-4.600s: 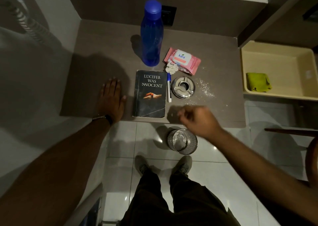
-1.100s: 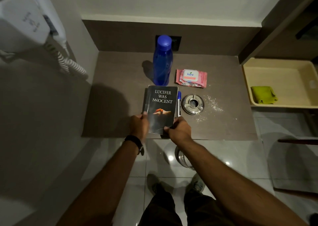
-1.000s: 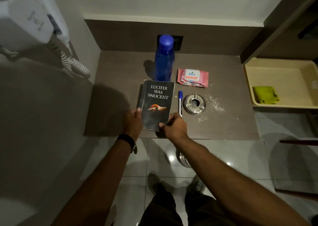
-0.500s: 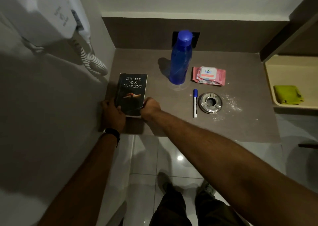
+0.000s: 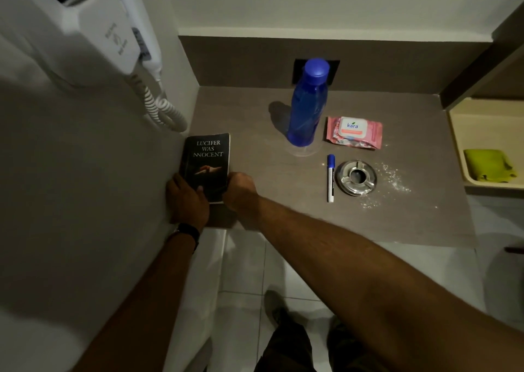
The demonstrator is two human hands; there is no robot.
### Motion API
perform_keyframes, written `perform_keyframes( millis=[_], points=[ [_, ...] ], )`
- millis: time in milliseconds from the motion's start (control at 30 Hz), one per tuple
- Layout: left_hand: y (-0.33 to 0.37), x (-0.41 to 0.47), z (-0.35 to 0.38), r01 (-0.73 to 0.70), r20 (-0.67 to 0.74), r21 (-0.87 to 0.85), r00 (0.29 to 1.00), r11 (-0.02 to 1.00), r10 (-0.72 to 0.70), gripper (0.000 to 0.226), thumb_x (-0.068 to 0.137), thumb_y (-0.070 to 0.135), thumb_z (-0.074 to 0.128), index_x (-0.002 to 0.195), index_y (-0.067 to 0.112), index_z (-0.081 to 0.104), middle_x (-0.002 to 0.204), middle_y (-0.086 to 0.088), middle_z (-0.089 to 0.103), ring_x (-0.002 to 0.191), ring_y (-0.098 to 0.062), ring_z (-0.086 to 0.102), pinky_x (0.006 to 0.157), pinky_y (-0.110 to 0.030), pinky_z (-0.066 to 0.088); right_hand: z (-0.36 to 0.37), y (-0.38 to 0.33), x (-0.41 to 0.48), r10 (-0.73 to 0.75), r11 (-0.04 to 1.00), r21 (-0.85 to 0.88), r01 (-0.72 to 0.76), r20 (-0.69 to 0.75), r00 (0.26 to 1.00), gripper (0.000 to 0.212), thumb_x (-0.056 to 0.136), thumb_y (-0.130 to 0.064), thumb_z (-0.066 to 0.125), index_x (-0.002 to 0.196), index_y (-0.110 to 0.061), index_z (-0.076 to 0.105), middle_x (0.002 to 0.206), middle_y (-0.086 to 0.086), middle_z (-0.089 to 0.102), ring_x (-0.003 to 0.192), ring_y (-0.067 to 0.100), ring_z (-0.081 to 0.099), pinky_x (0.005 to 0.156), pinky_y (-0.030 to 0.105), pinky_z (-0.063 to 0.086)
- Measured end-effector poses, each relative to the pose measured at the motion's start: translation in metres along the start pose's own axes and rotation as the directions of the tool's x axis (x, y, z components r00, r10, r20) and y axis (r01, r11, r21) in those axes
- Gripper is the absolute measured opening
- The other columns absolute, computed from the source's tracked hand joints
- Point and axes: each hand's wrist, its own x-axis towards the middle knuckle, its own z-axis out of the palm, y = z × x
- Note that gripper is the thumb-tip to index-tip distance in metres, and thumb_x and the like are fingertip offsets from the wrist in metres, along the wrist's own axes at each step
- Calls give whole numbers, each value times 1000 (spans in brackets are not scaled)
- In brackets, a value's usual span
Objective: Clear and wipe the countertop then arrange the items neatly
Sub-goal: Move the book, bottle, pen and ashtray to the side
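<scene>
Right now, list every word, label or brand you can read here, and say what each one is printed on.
"LUCIFER WAS INNOCENT": cover of the black paperback book lying by the left wall, both hands on its near end.
"kara": white flap label of the pink wet wipes pack.
Grey print on the white wall-mounted hair dryer: too blurred to read.
Print on the barrel of the blue-capped marker: too small to read.
</scene>
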Motion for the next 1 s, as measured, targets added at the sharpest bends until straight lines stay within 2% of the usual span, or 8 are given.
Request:
perform_keyframes(
  millis=[233, 367, 500, 633, 767, 867, 933, 1000],
  points=[
    [5, -9, 5, -78, -24, 210, 996, 975, 85, 70, 109, 40, 47, 155, -11, 33, 156, -31, 39, 145, -46, 36, 125, -52, 22, -9, 6, -13, -106, 994, 0, 106, -7, 994, 25, 95, -12, 72, 116, 2, 72, 117, 20, 74, 111, 35, 72, 98, 44, 60],
    [44, -14, -8, -108, -120, -60, 988, 992, 100, 68, 103, 44, 58, 146, -7, 48, 146, -28, 50, 137, -45, 47, 117, -54, 36, -32, 21, -33, -128, 986, 95, 137, -98, 987, 17, 96, -14, 65, 104, -4, 75, 108, 16, 76, 103, 32, 72, 96, 43, 59],
    [115, -19, -11, -247, 33, -359, 960, 900, 277, 82, 89, 40, 78, 155, 9, 41, 155, -14, 44, 141, -30, 47, 113, -35, 42, -56, 71, -63, -17, 982, 185, 47, -163, 987, 15, 81, -15, 78, 95, -14, 76, 91, 3, 78, 88, 19, 75, 89, 33, 61],
    [198, -14, -5, -240, 168, -469, 920, 850, 353, 107, 76, 46, 90, 162, 20, 31, 163, -2, 36, 146, -23, 46, 117, -42, 47, -82, 130, -89, 115, 969, 238, -60, -222, 968, 23, 78, -17, 85, 99, -17, 77, 86, 0, 78, 83, 18, 76, 82, 29, 63],
    [247, -10, 4, -288, 177, -534, 881, 795, 439, 105, 69, 35, 96, 155, 22, 37, 153, 1, 42, 135, -16, 49, 115, -40, 47, -110, 158, -98, 250, 938, 313, -146, -325, 912, 19, 80, -12, 82, 96, -19, 75, 87, -6, 76, 81, 11, 74, 79, 17, 61],
    [259, -3, 8, -302, 148, -569, 878, 765, 456, 98, 66, 31, 98, 147, 23, 44, 143, 4, 47, 127, -12, 52, 108, -33, 48, -141, 144, -85, 149, 959, 282, -23, -433, 889, 10, 88, -3, 72, 94, -11, 70, 91, -8, 73, 88, -5, 67, 97, 34, 60],
    [264, 2, 8, -308, 119, -572, 886, 760, 449, 94, 66, 32, 97, 144, 23, 47, 140, 4, 50, 128, -15, 55, 106, -34, 48, -167, 118, -69, 54, 959, 265, 101, -519, 853, 9, 92, -7, 72, 99, -8, 66, 89, 1, 71, 85, 4, 68, 91, 42, 61],
    [270, 6, 7, -325, 68, -579, 895, 748, 441, 84, 68, 30, 95, 140, 22, 51, 136, 4, 54, 126, -16, 57, 107, -36, 49, -196, 85, -52, -23, 948, 242, 206, -595, 804, 34, 93, -25, 74, 121, -10, 63, 104, 4, 70, 93, 16, 69, 88, 40, 62]
  ],
)
